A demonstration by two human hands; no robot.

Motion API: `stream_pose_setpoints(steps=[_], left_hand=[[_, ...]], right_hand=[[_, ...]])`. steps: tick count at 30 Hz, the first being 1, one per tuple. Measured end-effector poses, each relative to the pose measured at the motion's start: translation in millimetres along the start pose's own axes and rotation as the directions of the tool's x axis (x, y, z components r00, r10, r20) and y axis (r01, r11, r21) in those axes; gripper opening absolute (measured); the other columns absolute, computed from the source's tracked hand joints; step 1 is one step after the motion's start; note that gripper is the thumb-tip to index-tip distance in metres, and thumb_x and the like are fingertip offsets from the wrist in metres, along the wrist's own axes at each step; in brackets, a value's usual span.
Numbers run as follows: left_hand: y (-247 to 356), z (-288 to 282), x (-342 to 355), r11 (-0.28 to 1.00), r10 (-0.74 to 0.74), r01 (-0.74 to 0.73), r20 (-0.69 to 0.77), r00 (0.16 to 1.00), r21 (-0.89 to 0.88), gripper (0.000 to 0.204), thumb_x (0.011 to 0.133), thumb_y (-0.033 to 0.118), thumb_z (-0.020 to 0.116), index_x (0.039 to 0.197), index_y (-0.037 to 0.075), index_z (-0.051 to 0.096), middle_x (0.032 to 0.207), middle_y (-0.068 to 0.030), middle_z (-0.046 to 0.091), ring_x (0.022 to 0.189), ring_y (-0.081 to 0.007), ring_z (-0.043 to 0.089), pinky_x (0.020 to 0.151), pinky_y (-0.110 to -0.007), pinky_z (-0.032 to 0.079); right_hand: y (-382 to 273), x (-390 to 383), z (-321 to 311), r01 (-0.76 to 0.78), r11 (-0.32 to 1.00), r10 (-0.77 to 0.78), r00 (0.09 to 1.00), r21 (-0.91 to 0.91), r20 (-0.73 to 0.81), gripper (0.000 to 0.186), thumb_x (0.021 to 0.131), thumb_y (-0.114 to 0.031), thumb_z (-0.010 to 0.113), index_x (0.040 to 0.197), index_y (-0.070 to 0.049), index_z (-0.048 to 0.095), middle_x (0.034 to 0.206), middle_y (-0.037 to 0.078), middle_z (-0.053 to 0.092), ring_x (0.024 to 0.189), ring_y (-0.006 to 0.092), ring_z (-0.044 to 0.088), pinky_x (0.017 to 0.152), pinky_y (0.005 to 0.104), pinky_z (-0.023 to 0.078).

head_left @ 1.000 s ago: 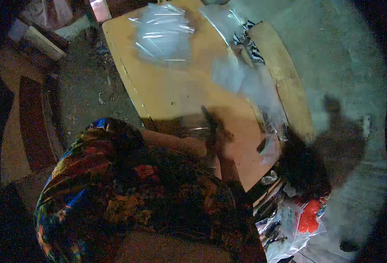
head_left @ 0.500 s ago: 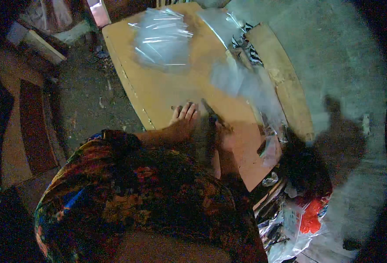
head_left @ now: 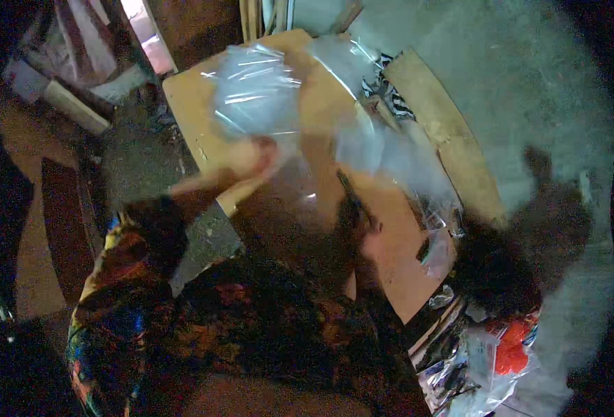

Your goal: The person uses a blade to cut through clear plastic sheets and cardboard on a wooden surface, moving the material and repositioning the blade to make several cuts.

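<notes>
At the near edge, dark patterned clothing (head_left: 230, 313) close against the desk (head_left: 411, 271). At near right, clear bag (head_left: 481, 361) with red contents (head_left: 512, 347), beside the desk, perhaps for reach without crowding the surface. Over the near part of the desk, right hand (head_left: 371, 243), fingers apparently closed around a slender dark tool (head_left: 349, 187), narrow end away from the body, presumably for safe, ready handling. Farther and to the left, left hand (head_left: 253, 156), blurred, just short of the plastic stack (head_left: 255, 97); spread of fingers and any hold impossible to tell. Beyond, same stack on the far left of the desk, in loose overlap, probably for access from the left. To its right, loose clear plastic (head_left: 359, 149), likely for separation from the stack. Farther right, pale brown board (head_left: 453, 132). At the far end, upright wooden strips (head_left: 251, 21).
</notes>
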State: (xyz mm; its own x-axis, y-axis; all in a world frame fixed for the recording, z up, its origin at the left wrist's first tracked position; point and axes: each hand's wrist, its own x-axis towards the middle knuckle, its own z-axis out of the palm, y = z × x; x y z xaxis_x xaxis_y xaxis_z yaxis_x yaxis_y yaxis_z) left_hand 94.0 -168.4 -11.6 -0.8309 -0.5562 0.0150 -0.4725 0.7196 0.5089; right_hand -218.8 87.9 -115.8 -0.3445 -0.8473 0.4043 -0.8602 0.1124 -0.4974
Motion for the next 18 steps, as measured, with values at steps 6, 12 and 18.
stream_pose_setpoints(steps=[6, 12, 18], left_hand=[[-38, -132, 99, 0.808, -0.102, 0.265, -0.317, 0.943, 0.527, 0.02, 0.076, 0.017, 0.045, 0.086, 0.005, 0.057, 0.094, -0.0169, 0.057, 0.084, -0.0326, 0.055, 0.073, -0.044, 0.044], [-14, -101, 176, 0.689, -0.066, 0.395, -0.491, 0.869, 0.607, 0.035, 0.076, 0.023, 0.047, 0.107, 0.008, 0.05, 0.109, -0.0159, 0.051, 0.102, -0.0323, 0.047, 0.085, -0.054, 0.03], [-54, 64, 258, 0.898, -0.205, 0.209, -0.053, 0.977, 0.388, 0.048, 0.076, 0.035, 0.052, 0.114, 0.006, 0.044, 0.111, -0.0185, 0.048, 0.097, -0.0348, 0.049, 0.08, -0.049, 0.039]], right_hand=[[-9, -34, -35, -0.113, 0.975, 0.117, 0.993, -0.193, 0.01, 0.031, 0.083, -0.02, 0.042, 0.11, -0.009, 0.051, 0.107, 0.013, 0.05, 0.098, 0.0284, 0.045, 0.086, 0.0419, 0.033], [-36, -22, -58, 0.031, 0.933, -0.004, 0.997, -0.359, 0.078, 0.035, 0.075, -0.014, 0.048, 0.11, -0.008, 0.051, 0.108, 0.014, 0.05, 0.097, 0.0302, 0.046, 0.081, 0.0416, 0.038], [-38, -27, -58, -0.056, 0.944, 0.101, 0.987, -0.324, 0.124, 0.036, 0.074, -0.012, 0.05, 0.11, -0.009, 0.051, 0.107, 0.013, 0.05, 0.096, 0.03, 0.046, 0.081, 0.0401, 0.038]])
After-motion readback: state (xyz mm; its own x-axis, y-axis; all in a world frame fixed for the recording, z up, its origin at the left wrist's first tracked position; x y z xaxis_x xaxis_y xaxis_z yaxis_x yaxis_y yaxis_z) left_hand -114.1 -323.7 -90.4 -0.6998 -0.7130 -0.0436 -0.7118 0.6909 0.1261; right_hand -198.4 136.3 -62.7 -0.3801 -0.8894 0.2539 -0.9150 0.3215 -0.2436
